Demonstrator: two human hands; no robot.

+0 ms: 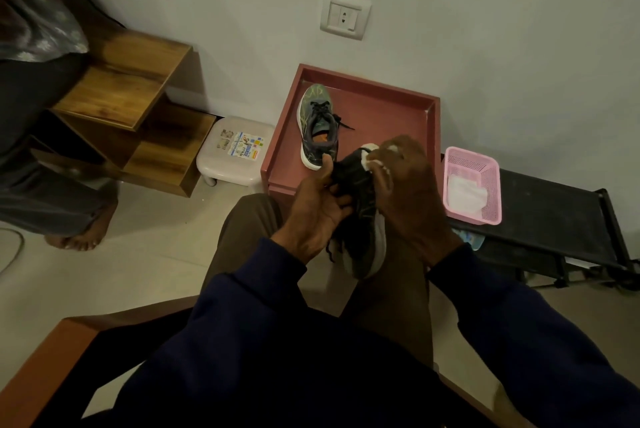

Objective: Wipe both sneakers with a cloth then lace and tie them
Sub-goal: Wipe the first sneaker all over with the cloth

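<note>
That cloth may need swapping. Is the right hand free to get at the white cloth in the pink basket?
Likely yes, once it lets go: the right hand holds a cloth against the held sneaker, but the pink basket stands open-topped beside it, nothing between.

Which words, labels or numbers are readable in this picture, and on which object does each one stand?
"SQUARE", probably, in blue letters turned sideways: on the sticker on the white stool.
Other print on that sticker: too small to read.
Green marks on the toe of the sneaker in the red tray: blurred, unreadable.
</note>
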